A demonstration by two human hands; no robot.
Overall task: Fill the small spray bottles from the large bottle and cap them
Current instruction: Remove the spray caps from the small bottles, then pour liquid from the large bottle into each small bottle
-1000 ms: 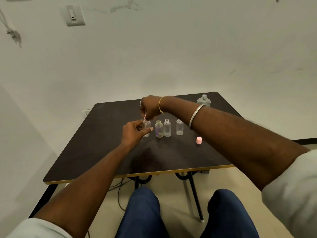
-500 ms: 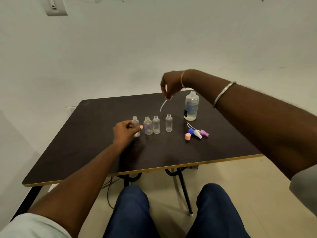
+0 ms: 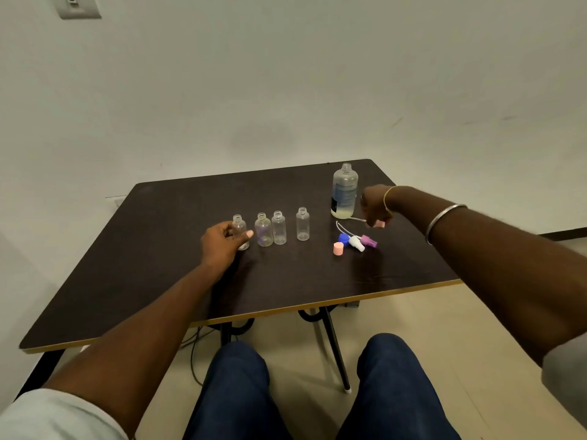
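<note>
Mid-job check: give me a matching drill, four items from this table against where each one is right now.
1. large bottle
2. leftmost small bottle
3. pink cap
4. pink spray head

A. gripped by the left hand
B. standing on the table beside the blue spray head
C. pinched in the right hand
D. uncapped, farthest back on the table

Pairs: 1-D, 2-A, 3-B, 4-C

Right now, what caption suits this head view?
Left hand holds the leftmost small bottle of four uncapped ones; right hand holds a pink spray head beside the large bottle.
</note>
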